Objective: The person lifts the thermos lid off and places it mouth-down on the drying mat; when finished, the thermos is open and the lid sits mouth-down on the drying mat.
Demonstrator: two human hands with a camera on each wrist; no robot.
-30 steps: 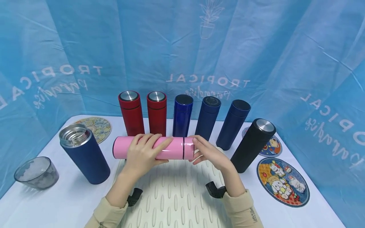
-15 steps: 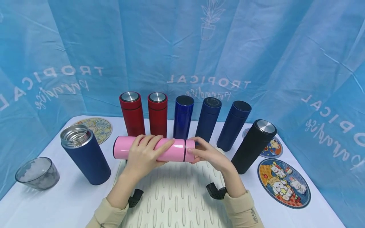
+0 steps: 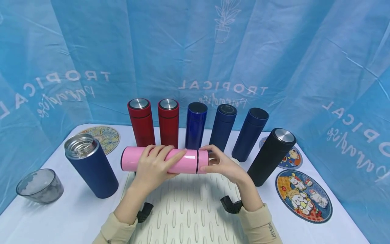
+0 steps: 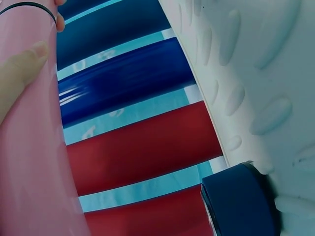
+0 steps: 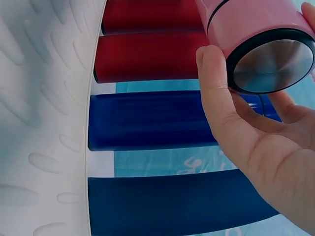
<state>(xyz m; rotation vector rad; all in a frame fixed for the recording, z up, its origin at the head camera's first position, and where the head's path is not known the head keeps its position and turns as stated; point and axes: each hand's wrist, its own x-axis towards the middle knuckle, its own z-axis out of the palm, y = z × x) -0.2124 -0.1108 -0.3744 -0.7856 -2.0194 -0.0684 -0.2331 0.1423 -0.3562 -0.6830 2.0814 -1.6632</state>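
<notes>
A pink thermos flask lies level in the air above the cream ribbed mat in the head view. My left hand wraps over its body, the thumb stretched along the side in the left wrist view. At the right end my right hand grips the lid, fingers and thumb on opposite sides of it. The lid's round metal top faces the right wrist camera, and a black ring marks where lid meets body. A dark blue cap rests on the mat, mostly hidden from the head view.
Two red flasks stand at the back beside a shiny blue flask, navy flasks and a black flask. On the left are a lidless navy flask and a glass bowl. Round patterned coasters lie at the sides.
My right hand's fingers and thumb have come from beside the lid to grip around it. The flask's lid end has dipped slightly; the left hand keeps its grip.
</notes>
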